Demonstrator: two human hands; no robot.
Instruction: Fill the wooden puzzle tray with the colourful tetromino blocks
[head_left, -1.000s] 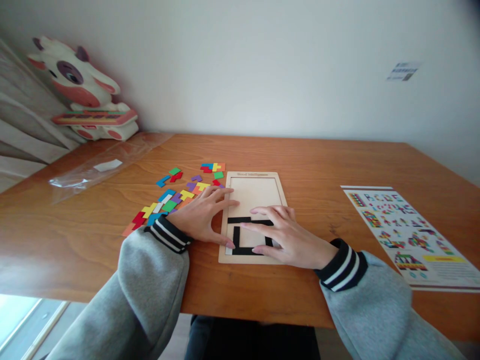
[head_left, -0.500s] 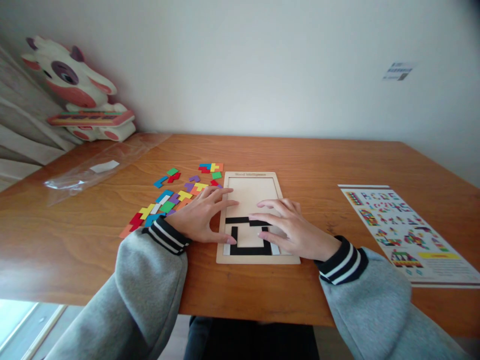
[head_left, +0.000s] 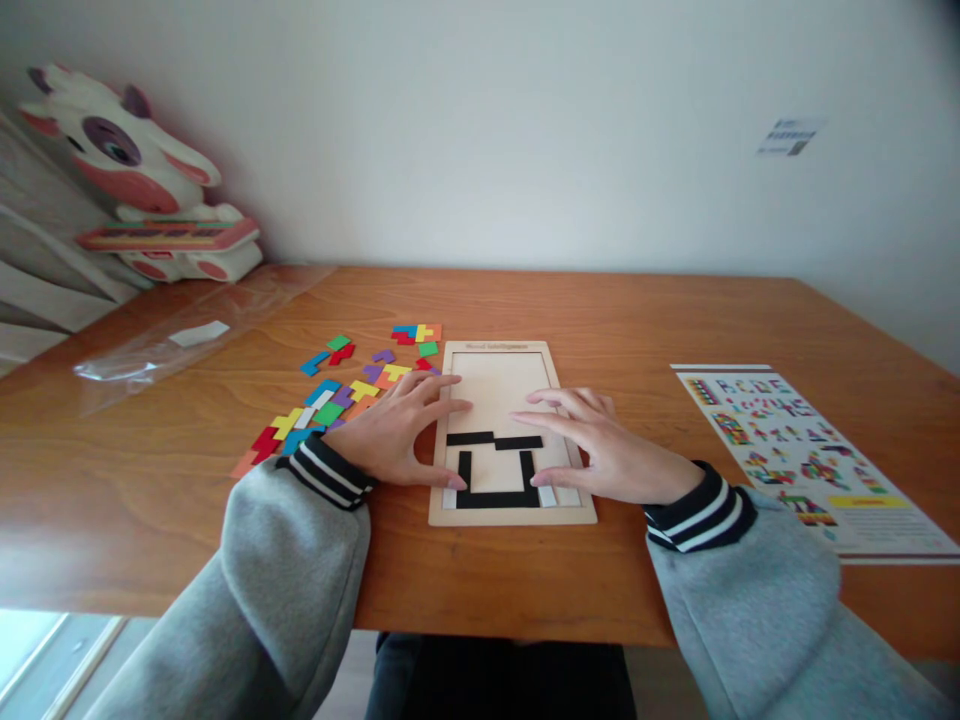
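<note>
A pale wooden puzzle board (head_left: pixel 502 516) lies flat before me, with several black pieces (head_left: pixel 498 500) in its lower half forming a U shape. Above them, two black strips (head_left: pixel 517 443) run crosswise, slightly stepped. White pieces (head_left: pixel 548 496) sit in the lower corners. My left hand (head_left: pixel 409 428) rests over the board's left edge, fingers apart, thumb at the U's left arm. Over the right edge is my right hand (head_left: pixel 600 445), its fingers spread and thumb tip by the U's right arm. Neither hand holds anything that I can see.
Colourful puzzle pieces (head_left: pixel 328 413) lie left of the board, partly behind my left hand. A clear plastic bag (head_left: pixel 150 360) and a cow toy with a keyboard (head_left: pixel 172 220) stand farther left. A printed pattern sheet (head_left: pixel 817 450) lies at the right on the wooden table (head_left: pixel 637 310).
My right hand has shifted right and slightly up, uncovering the right crosswise strip and more of the U's right arm. My left hand stays almost where it was. The view has moved slightly.
</note>
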